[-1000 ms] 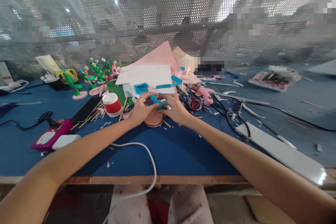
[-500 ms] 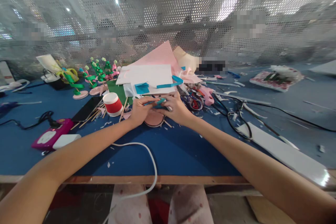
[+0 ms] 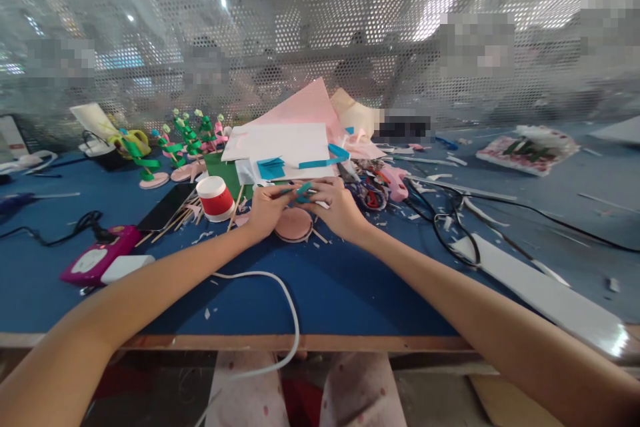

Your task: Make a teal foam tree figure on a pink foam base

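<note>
Between the fingertips of both hands is a small piece of teal paper (image 3: 303, 191), its shape partly covered by the fingers. My left hand (image 3: 269, 211) pinches it from the left, and my right hand (image 3: 336, 205) grips it from the right. Just below them a round pink disc (image 3: 293, 224) lies on the blue table. Behind the hands, a small stack of teal paper pieces (image 3: 271, 168) and a teal strip (image 3: 320, 163) rest on white sheets (image 3: 285, 139).
Left of my hands stand a red-and-white roll (image 3: 214, 197), thin sticks (image 3: 175, 221) and paper flowers (image 3: 187, 137) on pink bases. A magenta power adapter (image 3: 103, 255) and a white cable (image 3: 280, 283) lie nearer. On the right are black cords (image 3: 434, 217) and a white bar (image 3: 543, 290).
The teal paper has turned more upright and shifted slightly left between the fingers. My right fingers have drawn back a little, so more of the pink disc shows.
</note>
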The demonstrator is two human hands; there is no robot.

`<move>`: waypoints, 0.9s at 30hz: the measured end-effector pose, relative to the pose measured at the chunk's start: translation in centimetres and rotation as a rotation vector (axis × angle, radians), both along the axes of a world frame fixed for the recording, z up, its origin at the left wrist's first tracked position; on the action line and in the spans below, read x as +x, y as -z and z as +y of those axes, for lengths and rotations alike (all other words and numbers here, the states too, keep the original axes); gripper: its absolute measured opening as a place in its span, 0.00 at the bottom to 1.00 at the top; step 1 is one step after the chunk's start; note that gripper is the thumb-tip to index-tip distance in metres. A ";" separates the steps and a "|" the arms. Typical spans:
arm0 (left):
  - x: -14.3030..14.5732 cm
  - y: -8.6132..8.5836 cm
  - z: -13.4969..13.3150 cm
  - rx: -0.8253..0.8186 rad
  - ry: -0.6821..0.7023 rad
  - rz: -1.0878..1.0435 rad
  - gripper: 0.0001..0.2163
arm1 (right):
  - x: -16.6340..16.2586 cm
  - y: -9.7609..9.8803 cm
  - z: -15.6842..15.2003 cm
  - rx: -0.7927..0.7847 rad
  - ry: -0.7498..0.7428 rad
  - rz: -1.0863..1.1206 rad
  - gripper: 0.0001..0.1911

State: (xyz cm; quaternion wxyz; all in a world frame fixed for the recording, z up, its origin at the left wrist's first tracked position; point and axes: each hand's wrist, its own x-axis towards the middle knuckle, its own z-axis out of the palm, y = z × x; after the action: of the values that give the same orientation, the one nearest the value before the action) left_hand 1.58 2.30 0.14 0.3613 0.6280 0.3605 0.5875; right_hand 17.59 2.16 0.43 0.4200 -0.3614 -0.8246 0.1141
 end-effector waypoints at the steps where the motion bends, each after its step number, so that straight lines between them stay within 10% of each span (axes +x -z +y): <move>1: 0.0 0.0 0.0 -0.003 -0.007 -0.012 0.09 | 0.0 -0.1 0.0 -0.016 0.018 0.014 0.13; 27: -0.2 0.4 0.5 -0.047 -0.141 -0.120 0.10 | -0.4 -0.4 -0.2 -0.119 0.162 -0.115 0.12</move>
State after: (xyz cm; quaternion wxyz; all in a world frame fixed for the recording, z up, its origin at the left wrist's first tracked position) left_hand 1.43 2.78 -0.29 0.3546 0.5561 0.3950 0.6395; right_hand 17.22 1.92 0.80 0.3578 -0.4568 -0.8073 0.1076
